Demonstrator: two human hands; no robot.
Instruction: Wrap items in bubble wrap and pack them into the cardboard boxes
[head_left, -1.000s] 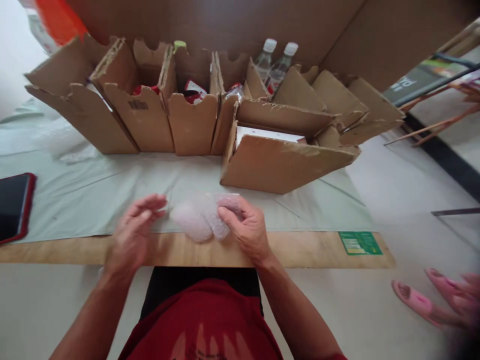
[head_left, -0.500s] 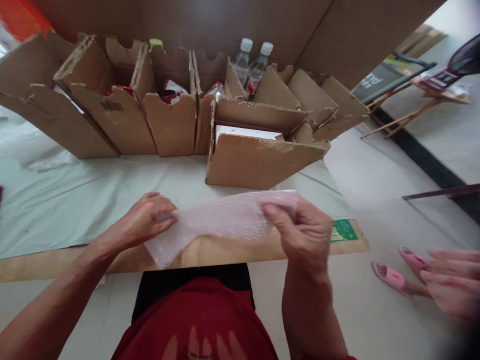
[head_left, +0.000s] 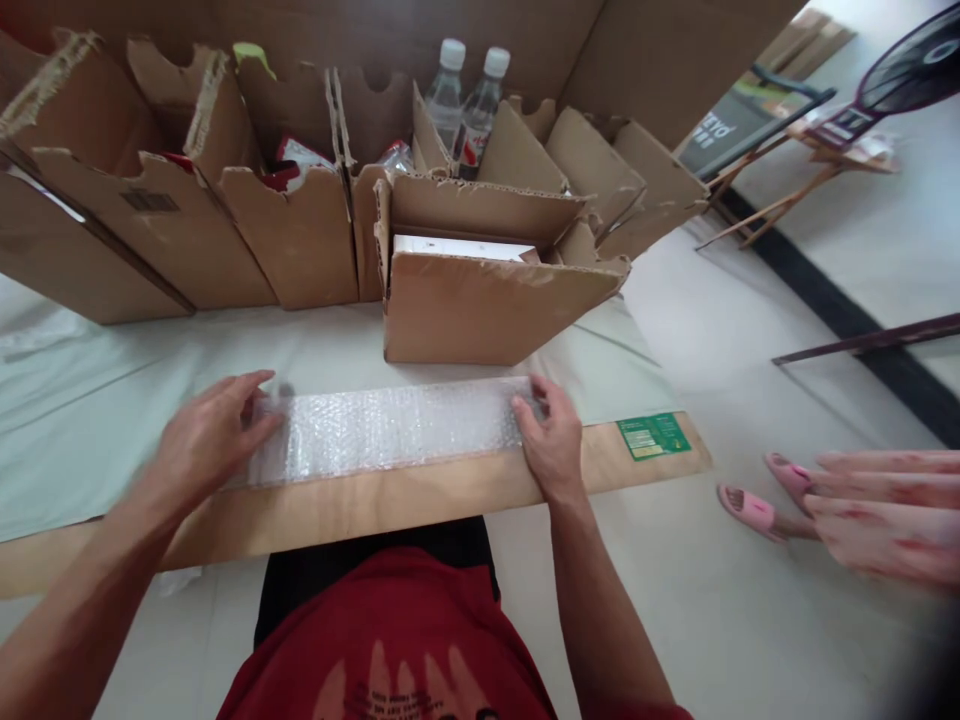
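A strip of clear bubble wrap [head_left: 386,430] lies stretched out flat on the table, across the pale green sheet [head_left: 112,400] and the wooden front edge [head_left: 420,495]. My left hand [head_left: 206,440] holds its left end, fingers pressed down on it. My right hand [head_left: 551,440] pinches its right end. Just behind the strip stands an open cardboard box [head_left: 480,300] with a white flat thing [head_left: 457,247] inside.
A row of open cardboard boxes [head_left: 292,235] with red and white packets runs along the back. Two plastic water bottles [head_left: 465,95] stand behind them. A green sticker [head_left: 652,436] marks the table's right end. Another person's legs and pink slippers [head_left: 750,507] are on the floor at right.
The bubble wrap was bunched between my hands, then pulled apart in the air; now it lies spread flat on the table with my hands at its two ends.
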